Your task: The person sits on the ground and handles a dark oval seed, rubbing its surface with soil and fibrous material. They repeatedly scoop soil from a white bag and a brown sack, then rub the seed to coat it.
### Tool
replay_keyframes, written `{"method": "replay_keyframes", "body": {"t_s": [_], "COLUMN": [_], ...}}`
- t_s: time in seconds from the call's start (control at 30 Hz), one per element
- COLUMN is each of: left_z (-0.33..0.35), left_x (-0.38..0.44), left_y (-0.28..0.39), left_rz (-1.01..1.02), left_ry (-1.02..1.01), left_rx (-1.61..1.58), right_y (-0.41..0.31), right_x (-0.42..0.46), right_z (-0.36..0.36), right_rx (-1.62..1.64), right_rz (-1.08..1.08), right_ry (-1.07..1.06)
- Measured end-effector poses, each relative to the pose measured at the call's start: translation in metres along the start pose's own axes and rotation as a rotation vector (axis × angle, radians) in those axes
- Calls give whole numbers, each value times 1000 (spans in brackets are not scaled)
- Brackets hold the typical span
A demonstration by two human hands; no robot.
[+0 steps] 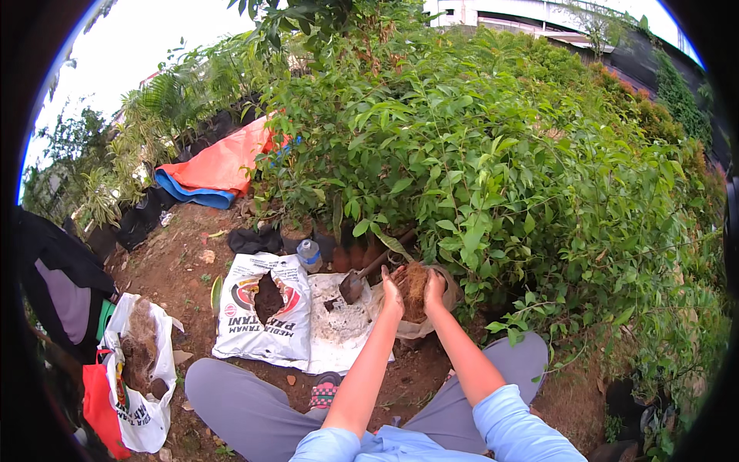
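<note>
A clump of brown coconut fibre (414, 289) is held between my two hands. My left hand (392, 293) presses on its left side, and my right hand (435, 287) cups the right. Below and around the clump is a pale plastic bag (425, 329), its lower contents hidden by the fibre and hands. Left of my left hand lies a hand trowel (352, 286) with a soiled blade, resting on a flattened white sack (335, 346) strewn with dark soil. Beside that, a full white sack of planting medium (248, 341) has a torn hole showing dark soil (268, 300).
A plastic bottle (309, 254) stands behind the sacks. Leafy plants (462, 167) crowd in front and right. An orange and blue tarpaulin (213, 161) lies farther back. At left are an open sack with fibre (138, 352), a red bag (101, 387) and a person's dark sleeve (63, 254).
</note>
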State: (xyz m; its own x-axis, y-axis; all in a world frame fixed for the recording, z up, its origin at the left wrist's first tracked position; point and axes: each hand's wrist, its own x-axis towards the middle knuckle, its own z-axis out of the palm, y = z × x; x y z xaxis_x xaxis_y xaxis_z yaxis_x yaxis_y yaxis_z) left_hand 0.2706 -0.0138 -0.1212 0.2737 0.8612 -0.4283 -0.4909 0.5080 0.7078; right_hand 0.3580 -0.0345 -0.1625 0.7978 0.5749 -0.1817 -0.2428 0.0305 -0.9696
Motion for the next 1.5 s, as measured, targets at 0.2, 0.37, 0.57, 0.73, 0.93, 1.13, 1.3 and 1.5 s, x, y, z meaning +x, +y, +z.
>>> {"method": "replay_keyframes", "body": {"t_s": [0.2, 0.37, 0.57, 0.73, 0.93, 1.13, 1.3, 1.5], "left_z": [3, -8, -12, -5, -6, -9, -9, -19], "left_x": [-16, -8, 10, 28, 45, 44, 25, 32], "left_y": [-23, -24, -23, -32, -37, -34, -10, -4], "left_rz": [241, 376, 339, 340, 277, 23, 57, 58], "left_ry": [-216, -99, 77, 168, 116, 72, -96, -126], "left_rx": [-147, 48, 102, 270, 364, -4, 170, 251], "right_y": [-2, 4, -5, -10, -5, 15, 19, -10], "right_x": [-11, -28, -24, -16, -2, 0, -12, -33], "right_z": [1, 9, 16, 25, 28, 18, 26, 36], "right_rx": [184, 358, -255, -405, -392, -400, -233, -410], "right_rz": [-42, 72, -227, -278, -272, -202, -192, -278], "right_ry": [-32, -118, -52, 121, 198, 136, 136, 78]}}
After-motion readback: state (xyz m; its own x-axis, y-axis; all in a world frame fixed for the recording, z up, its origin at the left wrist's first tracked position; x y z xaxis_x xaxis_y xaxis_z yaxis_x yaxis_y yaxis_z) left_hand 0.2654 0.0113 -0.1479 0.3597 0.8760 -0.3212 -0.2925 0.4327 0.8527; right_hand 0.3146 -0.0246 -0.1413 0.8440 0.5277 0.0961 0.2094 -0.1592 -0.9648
